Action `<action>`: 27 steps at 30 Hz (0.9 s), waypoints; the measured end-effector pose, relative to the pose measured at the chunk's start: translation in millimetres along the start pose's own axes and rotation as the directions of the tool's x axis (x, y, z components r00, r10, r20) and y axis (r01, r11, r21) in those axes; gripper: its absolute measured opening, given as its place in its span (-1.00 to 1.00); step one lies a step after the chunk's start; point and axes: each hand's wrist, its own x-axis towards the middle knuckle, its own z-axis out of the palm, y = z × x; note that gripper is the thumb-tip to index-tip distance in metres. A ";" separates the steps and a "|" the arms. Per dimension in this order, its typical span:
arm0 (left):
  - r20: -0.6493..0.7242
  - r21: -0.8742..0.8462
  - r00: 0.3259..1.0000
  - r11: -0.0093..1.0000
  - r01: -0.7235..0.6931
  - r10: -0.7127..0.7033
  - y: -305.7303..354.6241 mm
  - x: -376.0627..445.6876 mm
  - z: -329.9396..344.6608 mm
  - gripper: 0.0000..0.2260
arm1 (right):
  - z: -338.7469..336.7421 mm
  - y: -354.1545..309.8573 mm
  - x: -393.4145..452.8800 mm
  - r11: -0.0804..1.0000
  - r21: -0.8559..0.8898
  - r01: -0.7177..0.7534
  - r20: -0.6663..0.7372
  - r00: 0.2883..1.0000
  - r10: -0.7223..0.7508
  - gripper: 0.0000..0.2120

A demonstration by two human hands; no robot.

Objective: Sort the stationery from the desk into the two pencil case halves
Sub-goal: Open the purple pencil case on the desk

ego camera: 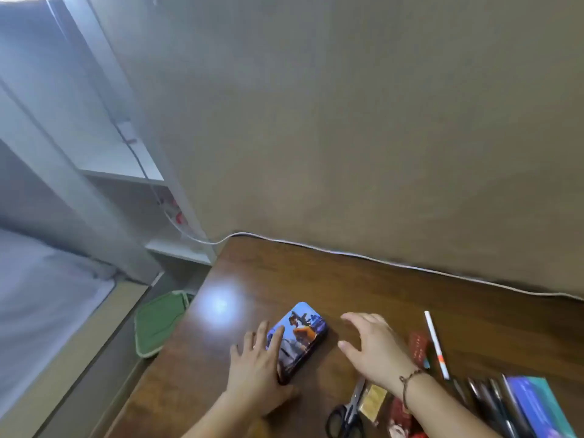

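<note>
A closed pencil case [298,335] with a colourful blue and orange picture on its lid lies on the brown desk [395,298]. My left hand [257,368] rests on its near left end, fingers straight over the lid. Just right of the case hovers my right hand [373,346], fingers spread and holding nothing. Stationery lies at the right: black scissors [347,412], a small gold box [374,401], a red eraser-like block [418,346], a white pencil [436,344] and several dark pens [493,403].
A blue-teal booklet [537,406] lies at the desk's right corner. A white cable [379,259] runs along the desk's back edge by the wall. A green pad [158,324] sits on the floor left of the desk, beside white shelves [132,175].
</note>
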 end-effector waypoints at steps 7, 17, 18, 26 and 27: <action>0.019 -0.073 1.000 0.997 -0.014 0.015 -27.1 -0.4 28.6 -0.12 | 53.0 -4.6 17.9 0.881 0.380 -0.282 0.262 0.946 0.190 -0.22; 0.132 -0.895 0.983 0.441 0.063 0.128 -87.0 14.8 0.1 -0.58 | 72.0 6.8 4.2 0.757 0.497 -0.424 0.256 0.905 0.339 -0.41; 0.114 -0.924 0.993 0.370 0.091 0.041 -90.6 16.7 3.5 -0.62 | 72.8 6.7 1.5 0.776 0.469 -0.422 0.236 0.906 0.350 -0.46; 0.072 -0.937 0.970 0.318 0.146 -0.233 -101.9 8.3 35.6 -0.34 | 85.0 -7.0 -9.8 0.891 0.191 -0.412 0.040 0.910 0.412 -0.97; 0.056 -0.926 0.973 0.353 0.135 -0.224 -102.6 7.7 38.1 -0.29 | 85.4 -8.7 -8.8 0.896 0.163 -0.414 0.016 0.909 0.417 -0.92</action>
